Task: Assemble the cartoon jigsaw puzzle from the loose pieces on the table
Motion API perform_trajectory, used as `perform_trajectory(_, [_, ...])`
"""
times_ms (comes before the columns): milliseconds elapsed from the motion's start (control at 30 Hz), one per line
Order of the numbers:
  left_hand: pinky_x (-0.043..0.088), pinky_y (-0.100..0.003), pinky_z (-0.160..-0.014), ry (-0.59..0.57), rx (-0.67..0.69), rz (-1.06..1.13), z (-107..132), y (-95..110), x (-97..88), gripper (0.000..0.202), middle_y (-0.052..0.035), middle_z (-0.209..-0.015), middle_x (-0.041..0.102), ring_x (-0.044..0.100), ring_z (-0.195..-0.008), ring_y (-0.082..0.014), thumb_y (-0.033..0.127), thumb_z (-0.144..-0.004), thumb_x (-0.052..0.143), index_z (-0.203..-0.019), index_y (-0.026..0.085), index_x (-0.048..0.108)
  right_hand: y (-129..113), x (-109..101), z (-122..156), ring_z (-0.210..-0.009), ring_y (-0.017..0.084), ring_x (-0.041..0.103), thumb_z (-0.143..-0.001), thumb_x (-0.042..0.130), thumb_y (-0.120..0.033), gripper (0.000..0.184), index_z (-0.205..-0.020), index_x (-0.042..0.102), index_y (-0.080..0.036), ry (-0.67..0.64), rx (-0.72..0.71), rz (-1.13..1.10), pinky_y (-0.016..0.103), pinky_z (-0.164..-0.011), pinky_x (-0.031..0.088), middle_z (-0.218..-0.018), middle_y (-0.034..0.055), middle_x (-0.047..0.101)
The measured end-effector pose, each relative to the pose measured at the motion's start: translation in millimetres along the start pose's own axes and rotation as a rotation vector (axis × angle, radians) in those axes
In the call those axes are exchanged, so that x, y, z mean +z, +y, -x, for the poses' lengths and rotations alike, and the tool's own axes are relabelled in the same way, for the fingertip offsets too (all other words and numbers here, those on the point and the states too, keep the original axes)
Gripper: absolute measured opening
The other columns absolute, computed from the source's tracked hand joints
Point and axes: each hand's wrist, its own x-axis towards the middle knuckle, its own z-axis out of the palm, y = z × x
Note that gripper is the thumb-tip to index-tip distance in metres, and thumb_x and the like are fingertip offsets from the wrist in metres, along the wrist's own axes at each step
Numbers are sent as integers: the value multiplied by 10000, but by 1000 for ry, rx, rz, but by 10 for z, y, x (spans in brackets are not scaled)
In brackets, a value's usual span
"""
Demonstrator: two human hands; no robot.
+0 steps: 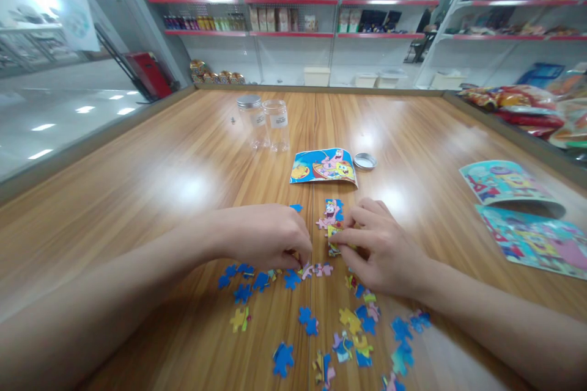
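Observation:
Loose jigsaw pieces (312, 321), mostly blue, yellow and pink, lie scattered on the wooden table (151, 195) near me. My left hand (266, 235) is curled, its fingertips pinching among pieces by a small pink one (321, 269). My right hand (383, 247) is closed on a yellow piece (334, 233) just below a small joined cluster with a pink figure (331, 212). Beyond the hands lies a curled cartoon reference picture (323, 166).
Two clear plastic jars (263, 122), one with a silver lid, stand farther back; a loose lid (365, 161) lies by the picture. Two more printed sheets (518, 208) lie at right. Snack bags (527, 104) and shop shelves (293, 6) line the far edges.

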Motion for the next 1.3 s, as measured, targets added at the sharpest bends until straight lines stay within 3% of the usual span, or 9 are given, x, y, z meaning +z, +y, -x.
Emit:
perform_trajectory(233, [481, -272, -646, -54, 5, -66, -16, 44, -15, 110, -37, -795, 721, 666, -722, -152, 99, -891, 648, -897, 181, 720, -5, -5, -16, -839, 211, 464, -854, 589, -128, 194, -872, 768, -199, 9, -5, -8, 380, -766, 352, -828, 61, 592])
perform_trajectory(400, [476, -259, -632, -54, -22, -68, -16, 24, -14, 110, -30, -802, 730, 674, -720, -150, 80, -859, 680, -844, 185, 710, 3, -4, -16, -839, 213, 463, -860, 583, -134, 195, -866, 767, -200, -5, 1, -6, 385, -773, 354, -826, 62, 589])
perform_trajectory(500, [457, -267, -610, -47, -59, -107, -10, 38, 2, 49, -29, -774, 718, 659, -689, -150, 169, -881, 696, -832, 178, 701, 2, -6, -8, -837, 213, 461, -859, 583, -132, 196, -873, 767, -200, -4, -2, -5, 382, -771, 355, -827, 62, 591])
perform_trajectory(600, [432, -280, -599, -54, -100, -159, -15, 72, 36, 103, -22, -769, 708, 653, -701, -164, 274, -879, 727, -857, 182, 687, -1, -3, 1, -839, 213, 461, -856, 586, -131, 198, -888, 768, -202, 0, -3, -3, 382, -774, 354, -832, 62, 594])
perform_trajectory(1000, [366, -244, -577, -196, -375, -74, -62, 193, -61, 107, -14, -794, 705, 624, -706, -135, 269, -880, 735, -903, 171, 699, 5, -2, -19, -835, 215, 468, -854, 590, -131, 187, -868, 762, -202, -12, 1, 8, 386, -778, 359, -814, 56, 592])
perform_trajectory(1300, [354, -267, -567, -265, -353, -175, -67, 195, -7, 283, -51, -702, 691, 600, -635, -144, 339, -952, 640, -747, 154, 701, 14, 5, 3, -837, 215, 469, -852, 603, -138, 166, -870, 754, -204, -12, -6, 14, 387, -783, 359, -815, 50, 597])
